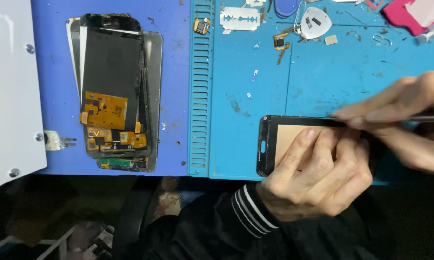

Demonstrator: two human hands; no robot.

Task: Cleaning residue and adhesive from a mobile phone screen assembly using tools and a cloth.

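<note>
Phone screen assembly [284, 132] flat on the blue repair mat [323, 77], lower centre-right of frame, long axis running left-right along the mat's near edge, earpiece end pointing frame-left. Left hand [318, 175] coming in from bottom centre, fingers spread and pressed flat on the tan back panel, pinning rather than gripping. Right hand [405, 115] entering from right edge, pinched on a thin dark tool [429, 118] held nearly horizontal, parallel to the screen's long axis; tip hidden behind the fingers, seems to sit at the screen's upper edge, right of the left-hand fingertips. Right hand nearer that upper edge; left hand covering the middle. Stack of spare screen assemblies [113, 91] with orange flex boards upper left on the counter [173, 86], well apart. Razor blade [240, 18] at top centre, also well apart.
</note>
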